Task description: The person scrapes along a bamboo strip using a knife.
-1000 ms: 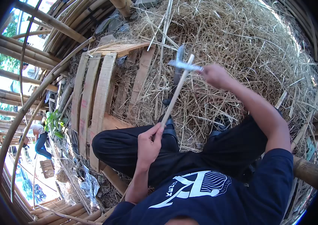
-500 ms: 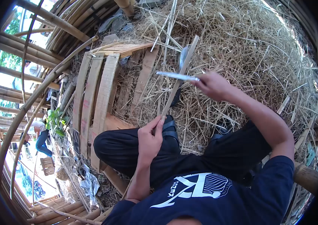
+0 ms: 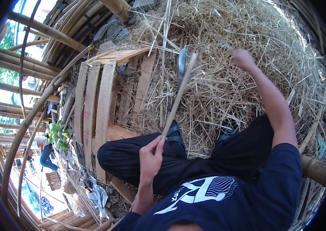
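My left hand [image 3: 150,158] pinches the lower end of a long, flat bamboo strip [image 3: 179,96] above my left knee. The strip slants up and away from me. Out to the right, my right hand [image 3: 244,60] is closed around the handle of a knife [image 3: 224,42], with its thin blade smeared by motion over the straw-like shavings. The knife is apart from the strip. A second, wider blade [image 3: 182,63] lies behind the strip, pointing away, and the strip partly covers its dark lower part.
A heap of dry shavings [image 3: 224,88] spreads before my legs. To the left stands a slatted wooden crate [image 3: 104,98]. Bamboo poles [image 3: 51,30] frame the left side, and a leafy green plant [image 3: 58,135] grows beyond the crate. Farther left, another person [image 3: 46,154] bends over.
My right hand has swung up and to the right with the knife, off the strip it was crossing. The strip's far end has dipped slightly toward me, still in my left hand.
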`<state>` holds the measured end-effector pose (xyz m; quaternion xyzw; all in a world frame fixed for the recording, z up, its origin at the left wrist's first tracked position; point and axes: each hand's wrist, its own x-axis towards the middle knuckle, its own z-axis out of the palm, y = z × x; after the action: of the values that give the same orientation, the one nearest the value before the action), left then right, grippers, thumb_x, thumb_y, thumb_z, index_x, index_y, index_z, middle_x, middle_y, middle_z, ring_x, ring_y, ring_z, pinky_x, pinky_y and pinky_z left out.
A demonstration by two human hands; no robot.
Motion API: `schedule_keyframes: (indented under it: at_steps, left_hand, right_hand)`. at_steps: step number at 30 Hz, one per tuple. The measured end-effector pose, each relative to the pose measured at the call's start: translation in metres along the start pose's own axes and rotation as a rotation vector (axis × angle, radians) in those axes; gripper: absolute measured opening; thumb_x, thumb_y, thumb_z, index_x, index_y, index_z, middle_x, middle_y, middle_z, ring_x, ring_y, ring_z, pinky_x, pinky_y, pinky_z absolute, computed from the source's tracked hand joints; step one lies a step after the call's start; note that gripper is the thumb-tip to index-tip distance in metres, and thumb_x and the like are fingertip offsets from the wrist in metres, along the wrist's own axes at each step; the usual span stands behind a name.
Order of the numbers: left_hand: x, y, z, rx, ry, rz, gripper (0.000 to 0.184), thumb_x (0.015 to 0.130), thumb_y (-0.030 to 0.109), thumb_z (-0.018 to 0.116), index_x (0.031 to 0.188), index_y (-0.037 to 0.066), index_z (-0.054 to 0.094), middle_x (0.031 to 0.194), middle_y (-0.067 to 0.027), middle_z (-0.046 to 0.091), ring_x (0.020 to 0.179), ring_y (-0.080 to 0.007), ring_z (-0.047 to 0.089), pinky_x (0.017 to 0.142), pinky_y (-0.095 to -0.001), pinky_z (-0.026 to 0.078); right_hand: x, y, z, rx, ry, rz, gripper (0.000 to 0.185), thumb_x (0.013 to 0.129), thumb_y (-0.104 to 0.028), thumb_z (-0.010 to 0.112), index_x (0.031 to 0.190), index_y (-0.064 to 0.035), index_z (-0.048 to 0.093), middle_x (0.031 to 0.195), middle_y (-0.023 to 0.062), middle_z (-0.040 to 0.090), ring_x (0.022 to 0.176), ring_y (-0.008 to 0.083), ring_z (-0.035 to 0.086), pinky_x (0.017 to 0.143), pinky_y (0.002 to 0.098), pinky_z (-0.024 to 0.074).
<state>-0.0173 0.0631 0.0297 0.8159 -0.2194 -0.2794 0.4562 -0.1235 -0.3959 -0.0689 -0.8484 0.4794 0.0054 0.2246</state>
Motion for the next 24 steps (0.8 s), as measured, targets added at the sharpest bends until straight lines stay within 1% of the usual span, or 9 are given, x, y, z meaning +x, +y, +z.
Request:
schedule_keyframes:
  at_steps: [1, 2, 3, 5, 9, 13, 16, 19, 24]
  left_hand:
    - [-0.009, 0.002, -0.009, -0.080, 0.004, -0.052, 0.024, 0.095, 0.011, 0.056, 0.113, -0.003, 0.065, 0.064, 0.0060, 0.045, 0.057, -0.0013, 0.037, 0.048, -0.0187, 0.029]
    - [-0.013, 0.006, -0.017, -0.064, 0.057, -0.097, 0.023, 0.096, 0.009, 0.055, 0.113, -0.002, 0.065, 0.065, 0.0075, 0.043, 0.058, -0.0006, 0.035, 0.049, -0.0178, 0.027]
    - [-0.011, -0.001, -0.024, -0.065, 0.084, -0.081, 0.023, 0.096, 0.010, 0.055, 0.112, -0.003, 0.065, 0.065, 0.0066, 0.044, 0.058, -0.0010, 0.036, 0.049, -0.0183, 0.028]
    - [-0.004, -0.008, -0.028, -0.055, 0.088, -0.060, 0.023, 0.096, 0.010, 0.055, 0.112, -0.002, 0.065, 0.064, 0.0060, 0.044, 0.057, -0.0013, 0.035, 0.048, -0.0189, 0.027]
    - [0.006, 0.009, -0.012, -0.027, 0.024, -0.041, 0.023, 0.096, 0.011, 0.055, 0.113, -0.002, 0.065, 0.064, 0.0056, 0.044, 0.057, -0.0015, 0.035, 0.048, -0.0196, 0.028]
    - [0.010, 0.013, 0.001, -0.074, -0.036, -0.020, 0.023, 0.096, 0.011, 0.054, 0.112, -0.002, 0.065, 0.063, 0.0069, 0.041, 0.056, -0.0009, 0.032, 0.048, -0.0194, 0.025]
    - [0.008, 0.008, 0.010, -0.107, -0.102, -0.033, 0.024, 0.097, 0.011, 0.052, 0.114, -0.003, 0.063, 0.063, 0.0077, 0.038, 0.055, -0.0003, 0.031, 0.048, -0.0189, 0.023]
    - [0.005, 0.009, 0.014, -0.132, -0.166, -0.073, 0.027, 0.098, 0.012, 0.052, 0.118, -0.003, 0.061, 0.064, 0.0069, 0.039, 0.055, -0.0004, 0.032, 0.048, -0.0183, 0.024]
    - [0.001, 0.017, 0.012, -0.191, -0.242, -0.184, 0.035, 0.100, 0.019, 0.048, 0.130, 0.000, 0.052, 0.066, 0.0019, 0.050, 0.050, -0.0023, 0.042, 0.047, -0.0180, 0.035]
  right_hand:
    - [0.040, 0.065, 0.009, -0.233, 0.166, -0.022, 0.064, 0.097, -0.053, 0.029, 0.098, -0.0004, 0.066, 0.098, 0.0218, 0.066, 0.093, 0.0377, 0.064, 0.080, 0.0476, 0.0492]
    - [0.020, 0.054, -0.028, 0.094, 0.178, 0.228, 0.065, 0.096, -0.055, 0.030, 0.098, -0.0009, 0.066, 0.098, 0.0240, 0.065, 0.098, 0.0397, 0.062, 0.085, 0.0494, 0.0470]
    - [0.028, 0.061, -0.033, 0.132, 0.303, 0.303, 0.070, 0.094, -0.060, 0.029, 0.096, -0.0003, 0.066, 0.102, 0.0249, 0.065, 0.101, 0.0422, 0.060, 0.086, 0.0522, 0.0440]
    - [0.036, 0.052, -0.035, 0.222, 0.319, 0.183, 0.077, 0.092, -0.067, 0.028, 0.092, -0.0004, 0.067, 0.088, 0.0205, 0.066, 0.086, 0.0344, 0.063, 0.079, 0.0477, 0.0454]
    - [-0.027, -0.059, -0.028, 0.539, -0.030, 0.037, 0.077, 0.087, -0.075, 0.031, 0.090, -0.0051, 0.062, 0.062, -0.0002, 0.042, 0.058, 0.0106, 0.042, 0.059, 0.0324, 0.0397]
    - [-0.075, -0.113, -0.009, 0.972, -0.372, -0.083, 0.048, 0.091, -0.054, 0.055, 0.086, -0.0069, 0.059, 0.057, -0.0063, 0.040, 0.044, 0.0039, 0.034, 0.039, 0.0208, 0.0260]
    - [-0.090, -0.132, 0.000, 1.217, -0.433, -0.007, 0.036, 0.093, -0.040, 0.058, 0.077, -0.0089, 0.051, 0.053, -0.0084, 0.035, 0.040, 0.0027, 0.029, 0.036, 0.0215, 0.0236]
    - [-0.085, -0.130, 0.004, 1.304, -0.434, 0.014, 0.034, 0.092, -0.036, 0.062, 0.075, -0.0097, 0.049, 0.053, -0.0088, 0.035, 0.040, 0.0022, 0.030, 0.037, 0.0215, 0.0235]
    - [-0.084, -0.129, -0.010, 1.372, -0.376, 0.075, 0.034, 0.093, -0.029, 0.060, 0.068, -0.0142, 0.043, 0.053, -0.0095, 0.035, 0.039, 0.0024, 0.029, 0.036, 0.0207, 0.0233]
